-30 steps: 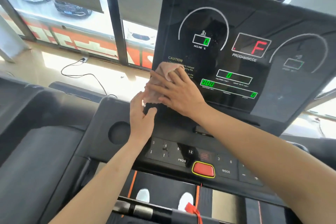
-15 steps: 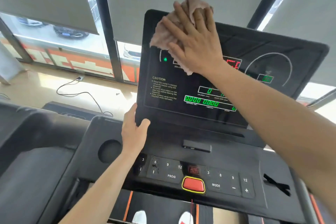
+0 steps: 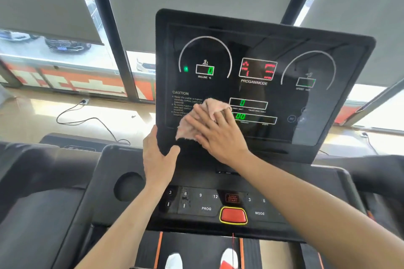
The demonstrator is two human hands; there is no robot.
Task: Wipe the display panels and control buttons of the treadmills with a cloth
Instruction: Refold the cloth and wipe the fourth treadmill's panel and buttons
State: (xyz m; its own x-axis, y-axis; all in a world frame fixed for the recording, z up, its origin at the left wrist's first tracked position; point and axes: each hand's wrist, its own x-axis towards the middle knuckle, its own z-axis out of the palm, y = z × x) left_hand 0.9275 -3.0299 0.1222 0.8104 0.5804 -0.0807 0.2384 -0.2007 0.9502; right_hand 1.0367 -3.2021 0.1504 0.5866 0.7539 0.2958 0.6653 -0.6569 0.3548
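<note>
Right hand [image 3: 218, 135] is spread flat, fingers [image 3: 202, 116] splayed wide, with the pink cloth [image 3: 196, 120] pinned under the palm against the display panel [image 3: 262, 54], so it's more pressed than gripped. Left hand [image 3: 158, 155], just beside it, is wrapped round the panel's lower left corner, steadying it. Looks like the panel-wiping step, lower left section being covered. Everything to the right of the cloth probably needs a pass next, then the control buttons [image 3: 206, 202] below the wrists, where light pressure is called for so nothing gets triggered.
</note>
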